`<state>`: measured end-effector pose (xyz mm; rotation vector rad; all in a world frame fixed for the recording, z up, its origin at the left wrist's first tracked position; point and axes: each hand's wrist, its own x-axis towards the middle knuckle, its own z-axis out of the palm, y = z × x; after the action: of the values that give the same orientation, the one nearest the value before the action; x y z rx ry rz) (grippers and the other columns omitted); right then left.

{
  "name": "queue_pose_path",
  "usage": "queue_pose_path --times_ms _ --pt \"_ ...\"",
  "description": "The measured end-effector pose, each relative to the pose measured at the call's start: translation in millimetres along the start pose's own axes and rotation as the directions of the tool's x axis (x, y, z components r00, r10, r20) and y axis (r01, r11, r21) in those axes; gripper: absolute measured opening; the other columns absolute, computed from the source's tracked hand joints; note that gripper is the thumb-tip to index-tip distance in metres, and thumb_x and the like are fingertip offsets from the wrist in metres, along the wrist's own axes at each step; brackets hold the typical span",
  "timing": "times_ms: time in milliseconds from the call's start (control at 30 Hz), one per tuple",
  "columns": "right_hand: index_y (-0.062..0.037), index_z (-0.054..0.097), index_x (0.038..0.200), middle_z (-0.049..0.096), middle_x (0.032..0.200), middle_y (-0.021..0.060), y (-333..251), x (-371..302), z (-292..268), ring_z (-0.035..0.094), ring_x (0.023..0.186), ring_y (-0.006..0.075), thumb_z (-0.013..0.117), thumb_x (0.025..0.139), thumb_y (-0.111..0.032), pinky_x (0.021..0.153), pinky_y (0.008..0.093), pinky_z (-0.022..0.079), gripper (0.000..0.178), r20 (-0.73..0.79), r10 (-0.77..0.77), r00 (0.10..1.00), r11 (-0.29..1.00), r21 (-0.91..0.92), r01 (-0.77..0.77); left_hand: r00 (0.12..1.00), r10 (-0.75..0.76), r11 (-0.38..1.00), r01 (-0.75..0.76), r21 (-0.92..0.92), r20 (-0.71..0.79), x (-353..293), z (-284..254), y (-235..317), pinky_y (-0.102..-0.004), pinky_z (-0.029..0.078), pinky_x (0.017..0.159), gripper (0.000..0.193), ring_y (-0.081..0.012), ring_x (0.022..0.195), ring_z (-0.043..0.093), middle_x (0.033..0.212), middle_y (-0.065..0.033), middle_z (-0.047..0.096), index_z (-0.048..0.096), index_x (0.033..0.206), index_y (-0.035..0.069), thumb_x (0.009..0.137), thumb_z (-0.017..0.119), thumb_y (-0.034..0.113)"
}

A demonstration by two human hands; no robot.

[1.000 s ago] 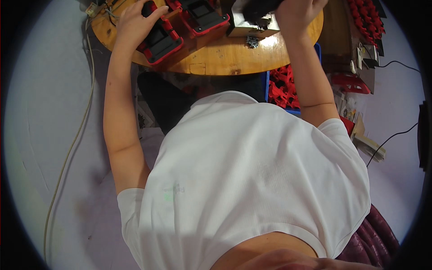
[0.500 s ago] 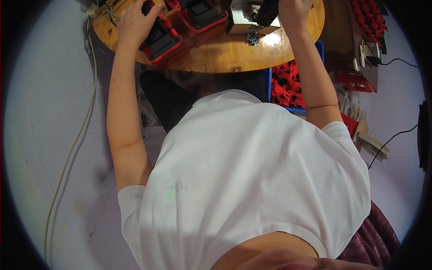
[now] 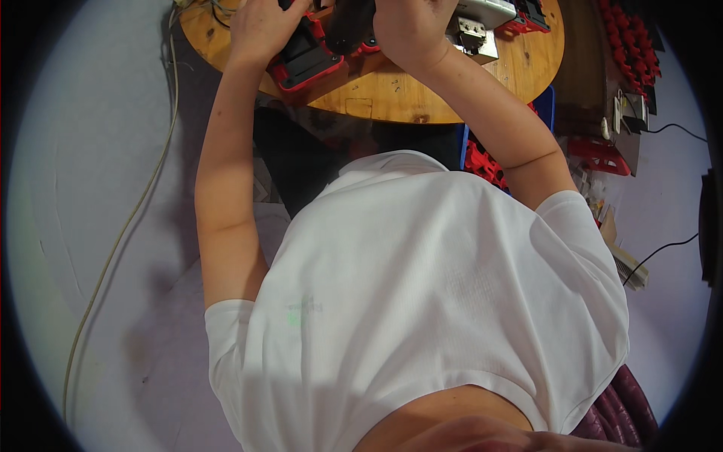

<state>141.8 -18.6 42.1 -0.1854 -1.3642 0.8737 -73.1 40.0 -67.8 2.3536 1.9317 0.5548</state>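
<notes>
At the top of the view, my left hand (image 3: 263,32) grips the far part of a red-and-black plastic casing (image 3: 310,66); the frame's upper edge cuts off some of its fingers. My right hand (image 3: 413,32) is closed around a dark handheld tool, seemingly a power screwdriver (image 3: 350,29), whose rounded dark body hangs over the casing's right side. The tool's tip is hidden. A second red-and-black part lies partly covered behind the tool and right hand. Right of that hand stands a silvery metal box (image 3: 486,13) with a small metal block (image 3: 472,32) at its front.
The round wooden table (image 3: 392,98) has its near edge in front of me. Below its right side, a blue crate (image 3: 547,113) holds red plastic parts (image 3: 482,162). More red parts (image 3: 633,45) are piled at far right. A cable (image 3: 143,203) runs down the left.
My right hand has swung left with the dark tool, from the metal box to the red-and-black casing. The left hand stays at the casing. The whole view has shifted slightly.
</notes>
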Motion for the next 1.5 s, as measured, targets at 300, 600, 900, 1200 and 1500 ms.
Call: queue_pose_path --times_ms 300,600,900,1200,1500 --pt "0.0020 0.041 0.140 0.058 0.104 0.0057 12 1 9 0.057 0.087 0.0113 0.076 0.092 -0.024 0.076 0.0269 0.048 0.065 0.218 -0.134 0.967 0.982 -0.100 0.158 0.995 0.043 0.999 -0.045 -0.025 -0.087 1 11 -5 -0.0488 0.049 0.096 0.053 -0.0409 0.116 0.061 0.115 -0.0193 0.072 0.069 0.124 0.009 0.090 0.063 0.050" --pt "-0.0021 0.050 0.123 0.064 0.087 0.0103 -58 19 -110 0.062 0.064 0.0163 0.069 0.100 -0.040 0.055 0.0318 0.052 0.048 0.041 -0.047 0.998 0.899 -0.434 0.060 0.997 -0.044 0.993 0.037 -0.113 -0.060 -4 -15 15 -0.0455 0.049 0.099 0.067 -0.0375 0.116 0.063 0.119 -0.0180 0.072 0.068 0.131 0.011 0.090 0.062 0.065" --pt "-0.0052 0.050 0.120 0.061 0.081 0.0057 -48 -20 -142 0.060 0.064 0.0137 0.070 0.100 -0.038 0.057 0.0294 0.051 0.044 -0.160 -0.102 0.982 0.865 -0.501 0.008 0.996 -0.084 0.995 0.083 -0.055 -0.018 -2 -13 10 -0.0484 0.047 0.103 0.070 -0.0403 0.123 0.060 0.126 -0.0221 0.068 0.065 0.136 0.013 0.091 0.060 0.066" --pt "-0.0058 0.051 0.113 0.063 0.082 0.0080 -56 1 -94 0.063 0.064 0.0152 0.064 0.102 -0.043 0.057 0.0301 0.053 0.041 -0.147 0.199 0.969 0.930 -0.284 -0.234 0.996 -0.082 0.989 0.079 -0.122 -0.020 -3 -20 22 -0.0486 0.050 0.098 0.065 -0.0394 0.119 0.063 0.118 -0.0202 0.072 0.068 0.131 0.012 0.091 0.062 0.063" --pt "-0.0035 0.045 0.122 0.063 0.089 0.0087 -19 7 38 0.062 0.070 0.0134 0.074 0.096 -0.038 0.061 0.0281 0.053 0.052 0.017 -0.002 1.000 0.972 0.236 -0.002 0.987 0.018 0.866 -0.095 -0.490 -0.160 -18 -27 30 -0.0477 0.052 0.102 0.060 -0.0374 0.118 0.065 0.129 -0.0203 0.067 0.049 0.148 0.010 0.097 0.066 0.035"
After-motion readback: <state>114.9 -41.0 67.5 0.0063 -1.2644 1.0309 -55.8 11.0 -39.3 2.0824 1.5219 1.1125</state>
